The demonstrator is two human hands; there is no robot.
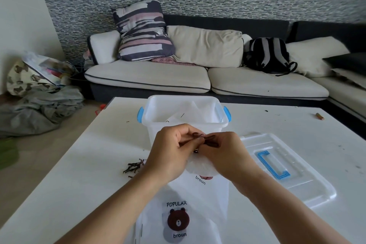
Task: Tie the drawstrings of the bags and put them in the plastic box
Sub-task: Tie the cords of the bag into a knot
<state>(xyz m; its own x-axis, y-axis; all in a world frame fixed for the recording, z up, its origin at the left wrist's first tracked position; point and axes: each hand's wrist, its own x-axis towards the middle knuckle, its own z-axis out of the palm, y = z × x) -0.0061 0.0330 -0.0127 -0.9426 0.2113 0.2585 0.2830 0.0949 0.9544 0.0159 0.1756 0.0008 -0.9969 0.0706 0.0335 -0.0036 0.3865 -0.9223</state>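
Head view: both hands meet over the gathered neck of a white translucent drawstring bag with a brown bear print (200,190), lying on the white counter (83,174). Left hand (170,148) and right hand (223,152) each pinch the dark brown drawstring (210,140), fingers curled, knuckles nearly touching. Clear plastic box with blue latches (184,117) sits just behind the hands, lid off, white bag material already inside. Clear lid with blue handle (283,166) lies flat to the right. Loose brown cord bits (133,167) left of the bag.
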